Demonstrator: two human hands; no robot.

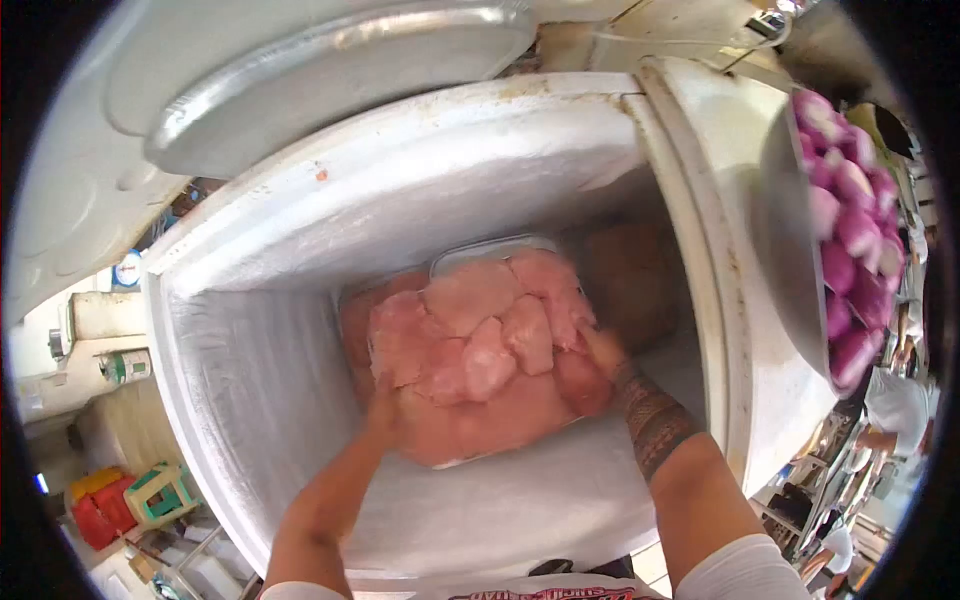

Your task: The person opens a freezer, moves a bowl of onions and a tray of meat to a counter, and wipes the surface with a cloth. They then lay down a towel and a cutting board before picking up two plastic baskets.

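Inside a frosted white chest freezer (240, 350) lies a heap of raw pink meat pieces (490, 360) in a tray whose pale rim (490, 243) shows at the back. My left hand (385, 405) is at the left edge of the meat; its fingers blend with the meat and are hard to make out. At the right side, my right hand (600, 350) touches the meat edge, its fingers partly hidden and blurred. Both arms reach down over the freezer's front edge.
A metal tray of peeled purple onions (855, 235) rests on the freezer's right side. Behind the opening lies a large oval metal tray (340, 80). Red stools (103, 510) stand at the lower left; people (895, 400) are at the far right.
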